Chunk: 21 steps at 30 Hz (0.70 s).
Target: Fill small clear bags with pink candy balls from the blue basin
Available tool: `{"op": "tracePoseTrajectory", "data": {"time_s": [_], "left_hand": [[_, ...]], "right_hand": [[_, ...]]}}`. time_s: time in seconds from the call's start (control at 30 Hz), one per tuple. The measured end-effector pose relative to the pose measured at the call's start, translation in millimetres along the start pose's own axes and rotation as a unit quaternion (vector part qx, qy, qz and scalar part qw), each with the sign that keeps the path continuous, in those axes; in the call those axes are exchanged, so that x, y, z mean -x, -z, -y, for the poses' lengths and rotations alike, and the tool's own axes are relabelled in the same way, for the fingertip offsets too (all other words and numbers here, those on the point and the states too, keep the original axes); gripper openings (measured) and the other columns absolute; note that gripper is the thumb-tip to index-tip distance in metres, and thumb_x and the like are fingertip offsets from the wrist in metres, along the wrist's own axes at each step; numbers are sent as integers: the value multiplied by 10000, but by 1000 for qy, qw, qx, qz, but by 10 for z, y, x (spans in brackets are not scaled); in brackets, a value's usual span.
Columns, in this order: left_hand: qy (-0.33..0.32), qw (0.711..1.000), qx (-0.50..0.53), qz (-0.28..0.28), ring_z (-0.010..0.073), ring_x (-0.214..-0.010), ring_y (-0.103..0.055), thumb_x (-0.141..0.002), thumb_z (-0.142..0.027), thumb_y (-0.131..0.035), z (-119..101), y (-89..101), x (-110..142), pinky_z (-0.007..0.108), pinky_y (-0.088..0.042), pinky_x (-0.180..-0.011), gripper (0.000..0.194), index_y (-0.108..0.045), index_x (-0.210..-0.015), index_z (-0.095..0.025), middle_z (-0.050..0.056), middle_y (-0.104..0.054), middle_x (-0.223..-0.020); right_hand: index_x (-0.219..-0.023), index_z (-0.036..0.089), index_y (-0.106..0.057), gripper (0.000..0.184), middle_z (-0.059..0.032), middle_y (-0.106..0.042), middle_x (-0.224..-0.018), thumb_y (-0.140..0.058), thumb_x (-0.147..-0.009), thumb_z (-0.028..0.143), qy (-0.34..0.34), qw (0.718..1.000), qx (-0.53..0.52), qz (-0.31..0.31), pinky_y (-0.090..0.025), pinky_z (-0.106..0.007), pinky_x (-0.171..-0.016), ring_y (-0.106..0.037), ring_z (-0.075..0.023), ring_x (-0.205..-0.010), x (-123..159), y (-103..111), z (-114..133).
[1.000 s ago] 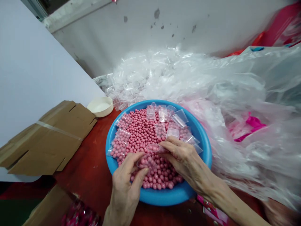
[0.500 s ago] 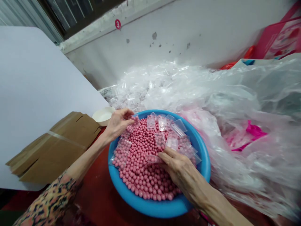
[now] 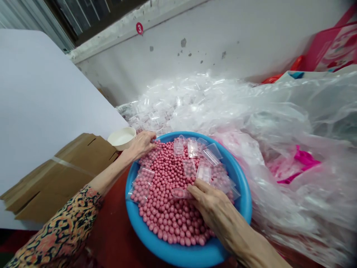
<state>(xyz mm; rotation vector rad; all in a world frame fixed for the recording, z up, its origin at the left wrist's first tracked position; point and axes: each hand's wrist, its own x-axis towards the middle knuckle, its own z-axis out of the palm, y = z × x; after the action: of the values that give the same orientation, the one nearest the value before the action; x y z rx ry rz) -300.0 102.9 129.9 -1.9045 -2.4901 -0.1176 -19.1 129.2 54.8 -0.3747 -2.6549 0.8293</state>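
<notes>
Flanking basin [image 3: 192, 257], plastic bags [image 3: 279, 123], white bowl [image 3: 122, 138]

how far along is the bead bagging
Apparently done: the left packets in the basin, seemingly filled, though loose pink beads underneath obscure this. In hand: the right hand grips a clear scoop; the left hand is at the basin's upper-left rim. Remaining: many loose pink beads and right-side packets that look empty.

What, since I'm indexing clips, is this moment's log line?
left hand: at clear plastic packet | right hand: holding clear plastic scoop | blue plastic basin: holds pink round beads
</notes>
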Motion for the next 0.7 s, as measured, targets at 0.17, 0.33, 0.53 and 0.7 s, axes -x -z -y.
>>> {"op": "tracePoseTrajectory", "data": {"time_s": [0.17,0.33,0.53,0.7], "left_hand": [[-18,999,32,9,146,-691,-562,-776,-232,-578,19,66,38,291,-435,-664,172,-616,-913,-134,5,-603,-734],[-28,999,43,11,169,-718,-566,-714,-166,-518,19,108,44,267,-399,-657,278,-631,-967,-145,31,-628,-767],[-43,999,21,8,185,-719,-507,-734,-263,-549,16,105,10,287,-359,-676,135,-631,-730,-156,47,-592,-739],[-37,999,25,11,168,-624,-490,-776,-334,-536,33,135,56,280,-336,-614,250,-620,-638,-142,47,-568,-646]], "right_hand": [[-761,161,-513,238,-38,-532,-767,-349,-893,51,4,1000,-6,-18,-379,-255,-534,-523,-153,-622,-4,39,41],[-766,164,-511,249,-44,-538,-780,-340,-893,35,4,1000,-10,-14,-373,-266,-548,-521,-164,-655,27,21,27],[-789,167,-492,239,-47,-525,-801,-319,-922,70,1,999,-39,7,-368,-289,-572,-514,-175,-677,44,43,33],[-765,160,-497,239,-48,-525,-778,-345,-898,33,8,1000,-18,-1,-362,-280,-554,-510,-174,-660,24,56,59]]}}
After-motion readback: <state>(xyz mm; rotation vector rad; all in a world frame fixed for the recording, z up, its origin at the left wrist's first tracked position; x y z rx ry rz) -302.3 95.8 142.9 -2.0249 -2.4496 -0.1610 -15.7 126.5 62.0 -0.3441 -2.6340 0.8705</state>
